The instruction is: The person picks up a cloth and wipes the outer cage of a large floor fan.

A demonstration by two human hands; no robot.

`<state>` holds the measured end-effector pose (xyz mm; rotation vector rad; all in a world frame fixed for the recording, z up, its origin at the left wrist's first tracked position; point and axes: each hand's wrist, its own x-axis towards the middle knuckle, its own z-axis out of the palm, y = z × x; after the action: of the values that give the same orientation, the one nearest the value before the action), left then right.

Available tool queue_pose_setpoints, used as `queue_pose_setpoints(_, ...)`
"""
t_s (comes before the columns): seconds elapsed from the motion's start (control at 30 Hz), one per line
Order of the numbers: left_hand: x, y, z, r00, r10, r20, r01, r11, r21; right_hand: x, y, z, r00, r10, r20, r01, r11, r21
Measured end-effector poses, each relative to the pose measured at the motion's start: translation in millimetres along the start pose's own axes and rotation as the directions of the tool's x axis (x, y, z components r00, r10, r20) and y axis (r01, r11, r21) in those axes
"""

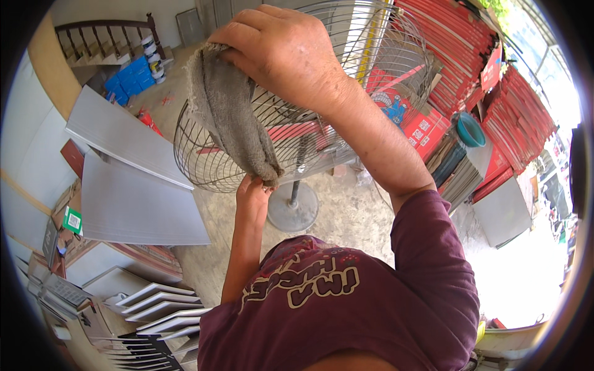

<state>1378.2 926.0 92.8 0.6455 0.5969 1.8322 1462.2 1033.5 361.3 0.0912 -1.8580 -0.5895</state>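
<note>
A worn grey-brown cloth with frayed edges hangs stretched and slightly twisted between my two hands. My right hand is raised, closed over the cloth's upper end. Lower down, my left hand pinches its bottom end. Just behind the cloth stands a large pedestal fan, its wire guard spreading to both sides. The cloth and my right hand cover part of the guard. Beneath it, the fan's round grey base rests on the floor.
Grey panels lean at the left, above stacked white-edged boards. Red flattened cartons are piled at the right, near a teal basin. Blue boxes and several buckets stand by a staircase.
</note>
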Motion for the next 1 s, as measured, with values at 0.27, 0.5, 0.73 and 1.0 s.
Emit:
queue_pose_setpoints(0.27, -0.4, 15.1, 38.9, 0.986, 0.153, 0.062, -0.162, 0.973, 0.166, -7.2, 38.8, -44.4, 0.995, 0.092, -0.036, -0.095, 0.989, -0.113)
queue_pose_setpoints(0.5, -0.1, 30.5, 73.9, 0.957, 0.290, -0.006, -0.272, 0.904, 0.330, -13.6, 68.1, -80.4, 0.954, 0.294, 0.051, -0.291, 0.955, -0.063)
queue_pose_setpoints(0.73, 10.2, 43.6, 102.1, 0.823, 0.534, 0.192, -0.526, 0.589, 0.614, -29.2, 103.1, -105.9, 0.894, 0.446, 0.036, -0.441, 0.891, -0.109)
queue_pose_setpoints(1.0, 35.6, 60.2, 152.1, 0.497, 0.612, 0.616, -0.686, -0.158, 0.710, -66.6, 155.8, -130.7, 0.725, 0.688, 0.025, -0.679, 0.709, 0.191)
